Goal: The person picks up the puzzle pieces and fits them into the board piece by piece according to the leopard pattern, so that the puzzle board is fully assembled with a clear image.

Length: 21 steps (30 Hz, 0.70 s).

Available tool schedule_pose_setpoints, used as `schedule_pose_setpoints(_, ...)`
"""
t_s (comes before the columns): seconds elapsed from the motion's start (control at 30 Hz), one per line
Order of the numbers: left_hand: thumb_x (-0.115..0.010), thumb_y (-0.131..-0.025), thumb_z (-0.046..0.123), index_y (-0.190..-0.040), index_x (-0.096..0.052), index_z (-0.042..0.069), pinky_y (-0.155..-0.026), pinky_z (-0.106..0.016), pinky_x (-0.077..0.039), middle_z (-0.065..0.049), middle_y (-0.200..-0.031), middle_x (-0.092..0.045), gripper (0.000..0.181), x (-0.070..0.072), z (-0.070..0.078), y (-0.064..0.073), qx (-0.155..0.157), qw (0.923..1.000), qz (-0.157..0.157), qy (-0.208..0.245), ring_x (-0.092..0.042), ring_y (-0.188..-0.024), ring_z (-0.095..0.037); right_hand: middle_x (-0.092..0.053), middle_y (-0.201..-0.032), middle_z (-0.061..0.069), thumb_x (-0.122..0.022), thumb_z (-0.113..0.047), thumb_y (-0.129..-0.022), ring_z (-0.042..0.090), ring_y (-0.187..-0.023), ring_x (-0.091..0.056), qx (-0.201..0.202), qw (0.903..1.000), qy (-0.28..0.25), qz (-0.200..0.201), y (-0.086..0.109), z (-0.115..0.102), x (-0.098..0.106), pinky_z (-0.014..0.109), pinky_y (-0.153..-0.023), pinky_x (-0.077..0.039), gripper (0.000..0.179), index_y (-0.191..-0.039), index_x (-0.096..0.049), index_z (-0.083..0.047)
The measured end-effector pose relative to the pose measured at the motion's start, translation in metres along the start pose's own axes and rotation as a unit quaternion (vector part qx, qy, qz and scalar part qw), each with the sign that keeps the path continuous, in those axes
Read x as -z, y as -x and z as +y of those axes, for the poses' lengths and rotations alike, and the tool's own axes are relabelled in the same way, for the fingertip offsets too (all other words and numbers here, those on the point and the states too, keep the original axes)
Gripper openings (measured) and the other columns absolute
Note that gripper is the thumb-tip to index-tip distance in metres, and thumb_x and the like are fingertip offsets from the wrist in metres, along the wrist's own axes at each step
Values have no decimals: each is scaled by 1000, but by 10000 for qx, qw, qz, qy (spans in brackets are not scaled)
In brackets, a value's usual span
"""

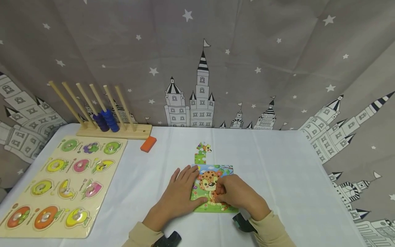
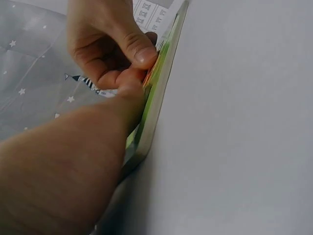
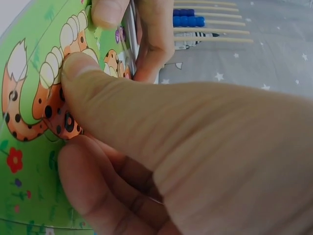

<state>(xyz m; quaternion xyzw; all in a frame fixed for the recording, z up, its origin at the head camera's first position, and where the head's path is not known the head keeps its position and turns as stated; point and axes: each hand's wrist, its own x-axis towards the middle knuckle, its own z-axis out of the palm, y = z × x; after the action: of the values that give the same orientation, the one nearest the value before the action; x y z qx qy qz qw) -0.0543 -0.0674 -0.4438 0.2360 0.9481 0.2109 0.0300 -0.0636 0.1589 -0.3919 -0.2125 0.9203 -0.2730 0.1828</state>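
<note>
A small jigsaw puzzle with a cartoon leopard on green grass lies on the white table. My left hand rests along its left side, fingers stretched forward, thumb laid on the picture. Over the leopard's body, my right hand curls with thumb and fingertips pinching at a puzzle piece of orange, black-spotted body. The right fingers partly cover that piece. Just beyond the puzzle's far edge are loose pieces: a green one and some with part of a spotted animal.
To the left lies a wooden fruit peg puzzle. Behind it stands a wooden rod stacker with purple and blue beads on two rods. An orange block sits near its right end. A grey castle-print cloth hangs behind the table.
</note>
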Motion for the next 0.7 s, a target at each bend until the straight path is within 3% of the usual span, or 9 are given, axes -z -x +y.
schedule_pose_setpoints(0.33, -77, -61, 82, -163, -25, 15, -130, -53, -12, 0, -173, -17, 134, 14, -22, 5, -257, 9946, -889, 466, -13, -161, -25, -55, -65, -9, -87, -16, -80, 6, -59, -50, -14, 10000, -72, -57, -3, 0, -2, 21, -52, -41, 25, -75, -62, -15)
schedule_pose_setpoints(0.53, -80, -60, 80, -162, -29, 12, -129, -56, -14, -2, -172, -21, 133, 17, -23, 6, -327, 9932, -942, 600, -16, -160, -29, -55, -67, -9, -83, -21, -86, 5, -62, -49, 48, 9999, 49, 115, -10, -5, 7, 21, -55, -42, 21, -77, -65, -17)
schedule_pose_setpoints(0.7, -80, -62, 78, -162, -30, 12, -129, -57, -15, -2, -172, -22, 130, 19, -21, 5, -329, 9931, -971, 576, -16, -160, -30, -68, -87, -2, -78, -20, -91, 10, -77, -60, -9, 9970, -201, 748, -46, -5, 24, 27, -68, -52, 13, -100, -73, -11)
